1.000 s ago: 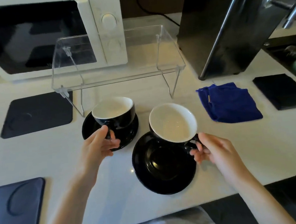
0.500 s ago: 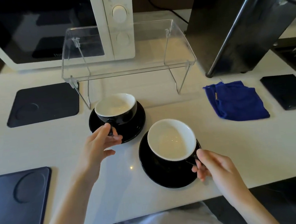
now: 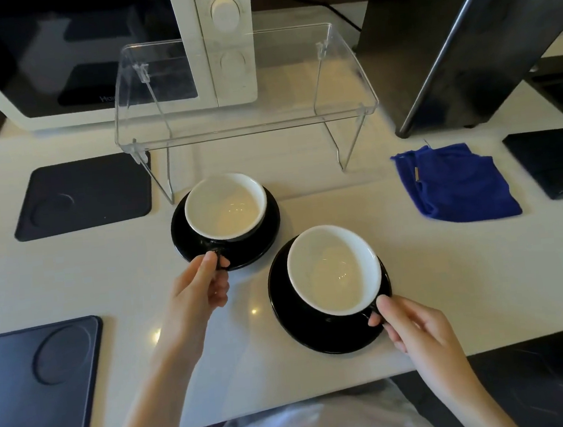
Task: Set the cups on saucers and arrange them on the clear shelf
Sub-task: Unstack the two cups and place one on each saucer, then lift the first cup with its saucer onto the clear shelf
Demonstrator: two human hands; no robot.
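Note:
Two black cups with white insides rest on black saucers on the pale counter. The left cup sits on its saucer just in front of the clear shelf. My left hand pinches that cup's handle at its near side. The right cup sits on the nearer saucer, and my right hand grips its handle at the lower right. The clear shelf stands on wire legs with nothing on top.
A white microwave stands behind the shelf, a tall black appliance at the right. A blue cloth lies right of the cups. Dark mats lie at the left, near left and far right.
The right cup has come down from a tilt above its saucer and now sits on it. Both hands keep hold of the handles. The view has moved closer.

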